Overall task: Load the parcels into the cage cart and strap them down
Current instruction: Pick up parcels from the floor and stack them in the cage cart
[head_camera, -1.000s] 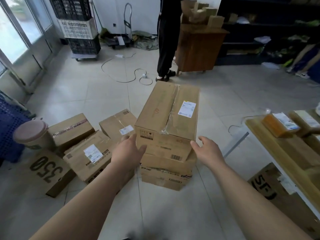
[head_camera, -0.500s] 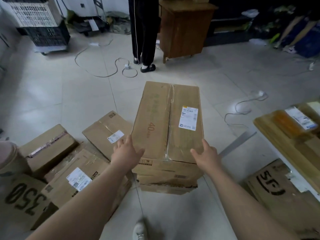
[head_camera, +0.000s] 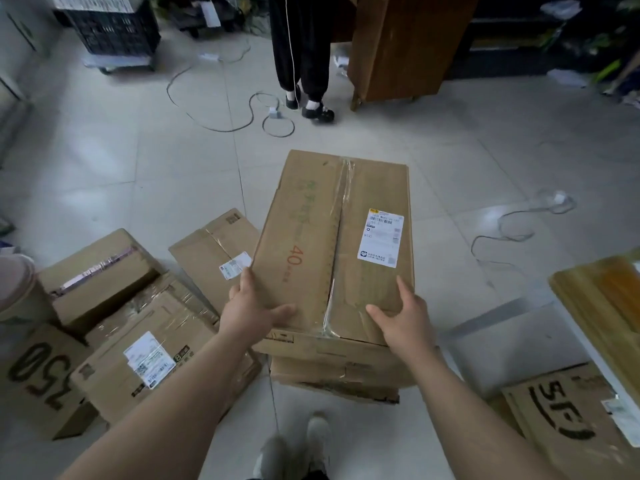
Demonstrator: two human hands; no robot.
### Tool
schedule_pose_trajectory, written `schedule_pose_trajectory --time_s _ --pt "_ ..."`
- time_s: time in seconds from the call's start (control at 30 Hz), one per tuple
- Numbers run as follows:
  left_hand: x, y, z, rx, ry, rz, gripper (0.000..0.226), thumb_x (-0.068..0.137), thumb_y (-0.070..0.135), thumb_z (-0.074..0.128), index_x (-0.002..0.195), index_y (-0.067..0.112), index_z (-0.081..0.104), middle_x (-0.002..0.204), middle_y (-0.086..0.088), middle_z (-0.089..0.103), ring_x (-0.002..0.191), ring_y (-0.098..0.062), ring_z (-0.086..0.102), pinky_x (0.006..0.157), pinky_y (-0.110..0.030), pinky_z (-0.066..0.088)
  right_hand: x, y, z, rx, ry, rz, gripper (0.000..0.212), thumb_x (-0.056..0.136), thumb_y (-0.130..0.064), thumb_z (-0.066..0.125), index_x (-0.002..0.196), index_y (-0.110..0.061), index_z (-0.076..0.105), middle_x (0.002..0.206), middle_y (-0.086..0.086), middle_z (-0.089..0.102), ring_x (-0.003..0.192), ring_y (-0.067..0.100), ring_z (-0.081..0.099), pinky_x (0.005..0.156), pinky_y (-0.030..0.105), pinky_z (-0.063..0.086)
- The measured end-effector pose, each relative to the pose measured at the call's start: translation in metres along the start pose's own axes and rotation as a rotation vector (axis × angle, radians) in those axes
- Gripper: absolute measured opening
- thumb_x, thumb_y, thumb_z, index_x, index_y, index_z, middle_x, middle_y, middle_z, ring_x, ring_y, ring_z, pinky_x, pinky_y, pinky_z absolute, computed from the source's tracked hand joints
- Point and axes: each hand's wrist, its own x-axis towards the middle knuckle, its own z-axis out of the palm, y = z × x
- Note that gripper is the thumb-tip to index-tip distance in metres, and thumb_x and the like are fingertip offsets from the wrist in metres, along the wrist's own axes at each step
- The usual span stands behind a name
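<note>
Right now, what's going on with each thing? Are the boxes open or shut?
Top box: taped shut, on the stack, held at its near corners.
Left grip: holds the top box, thumb on top.
Right grip: holds the top box, thumb on top.
Lower boxes: stacked under the top box.
Floor boxes: taped shut, lying flat.
Cable: loose, looped on the floor.

We've got both hands on the top parcel [head_camera: 311,244], which sits on a stack of lower boxes [head_camera: 339,374]. Our left hand [head_camera: 251,311] grips its left edge, thumb across the top; our right hand [head_camera: 403,322] clasps the near right corner. A white shipping label [head_camera: 381,237] faces up beside the taped seam. More cartons [head_camera: 114,306] lie on the tiles to our left, and another person [head_camera: 301,46] stands by the wooden cabinet [head_camera: 398,43] at the back.
</note>
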Motion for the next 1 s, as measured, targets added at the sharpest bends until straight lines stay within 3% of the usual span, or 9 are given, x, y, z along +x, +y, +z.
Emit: schedule_pose_trajectory --time_s 0.27,0.47,0.67,0.93,1.0 --pt "0.03 -0.028 -0.045 -0.122 0.141 -0.074 0.124 0.054 0.062 0.083 0.15 0.024 0.013 0.141 -0.008 0.041 0.126 -0.03 0.046 0.1 -0.052 0.045 0.039 -0.079 0.03 -0.102 -0.032 -0.166 0.079 0.079 -0.055 0.066 0.147 -0.038 0.029 0.144 -0.002 0.037 0.123 0.023 0.05 0.094 0.038 0.044" --pt "0.072 -0.06 -0.101 -0.144 0.206 -0.121 0.104 0.051 0.058 0.086 0.133 0.022 0.033 0.122 -0.007 0.051 0.109 -0.029 0.055 0.089 -0.051 0.052 0.059 -0.145 0.087 -0.1 -0.097 -0.212 0.081 0.077 -0.057 0.066 0.146 -0.04 0.028 0.147 0.0 0.034 0.124 0.025 0.049 0.099 0.043 0.045" --pt "0.128 -0.106 -0.16 -0.162 0.239 -0.174 0.112 0.054 0.058 0.086 0.143 0.024 0.027 0.132 -0.009 0.048 0.115 -0.031 0.052 0.093 -0.046 0.048 0.08 -0.215 0.156 -0.138 -0.13 -0.257 0.08 0.078 -0.058 0.065 0.146 -0.04 0.028 0.145 -0.001 0.036 0.118 0.024 0.053 0.08 0.032 0.046" --pt "0.141 -0.201 -0.208 -0.213 0.278 -0.361 0.12 0.056 0.058 0.085 0.149 0.025 0.017 0.139 -0.013 0.042 0.122 -0.035 0.048 0.098 -0.051 0.046 0.067 -0.278 0.26 -0.186 -0.309 -0.328 0.084 0.078 -0.055 0.068 0.148 -0.038 0.026 0.145 0.001 0.034 0.123 0.024 0.049 0.095 0.039 0.046" --pt "0.135 -0.227 -0.212 -0.246 0.28 -0.422 0.121 0.053 0.059 0.085 0.147 0.027 0.017 0.137 -0.012 0.043 0.12 -0.035 0.049 0.097 -0.054 0.046 0.058 -0.285 0.284 -0.165 -0.375 -0.329 0.082 0.081 -0.046 0.07 0.149 -0.033 0.026 0.147 0.003 0.031 0.13 0.024 0.043 0.1 0.037 0.042"
